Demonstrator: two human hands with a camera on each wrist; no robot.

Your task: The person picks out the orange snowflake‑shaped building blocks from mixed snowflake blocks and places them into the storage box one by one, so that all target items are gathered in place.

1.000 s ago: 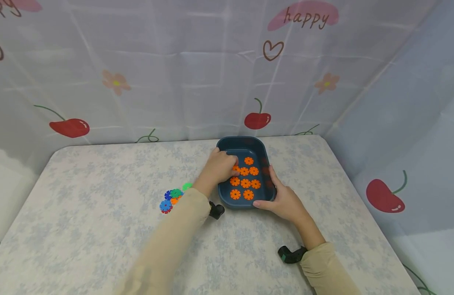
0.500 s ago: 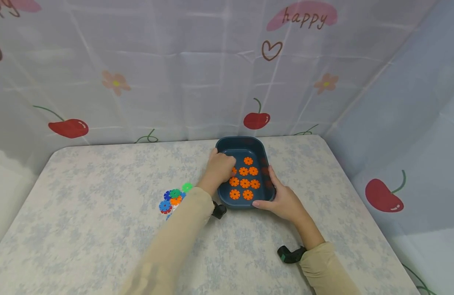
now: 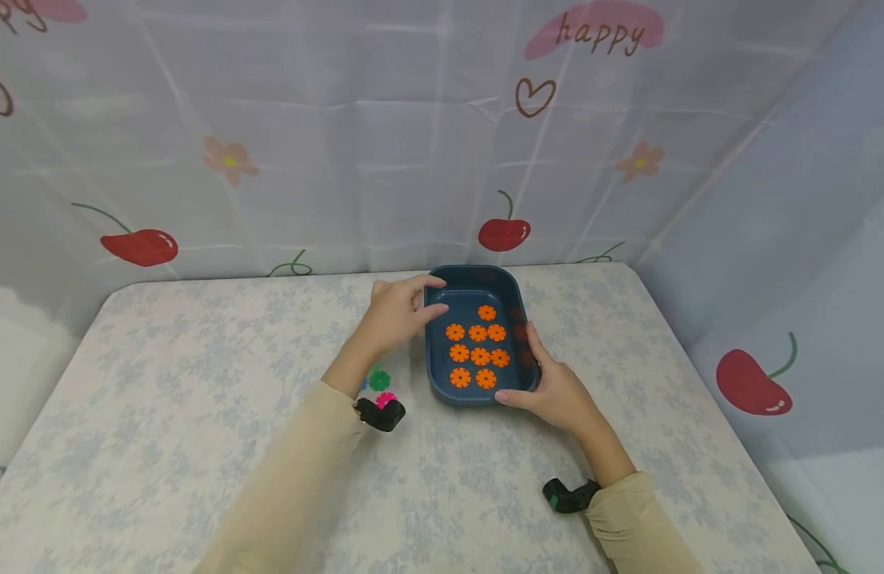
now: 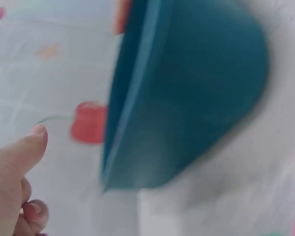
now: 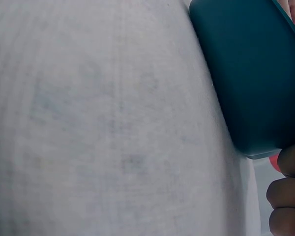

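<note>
In the head view, a dark blue rectangular tray (image 3: pixel 442 391) holds several orange flower-shaped discs (image 3: pixel 480 355), lying flat in rough rows. My left hand (image 3: pixel 393 315) is over the tray's left rim, thumb and index finger spread apart with nothing between them. In the left wrist view its other fingers (image 4: pixel 33 211) are curled, and a tiny pink patch below them is too small to identify. My right hand (image 3: pixel 552 391) grips the tray's near right corner, thumb at the near rim and fingers along the right wall. The right wrist view shows the tray's outer wall (image 5: pixel 255 73).
Loose flower discs, one green (image 3: pixel 379 380) and one pink (image 3: pixel 386 398), lie left of the tray, partly hidden by my left wrist and its black camera (image 3: pixel 381 414). The patterned table (image 3: pixel 162 383) meets a printed curtain (image 3: pixel 384 175) behind the tray.
My left hand has drawn back leftward from inside the tray, and its thumb and index finger have parted. The leftmost orange disc it covered now shows. My right hand stays put.
</note>
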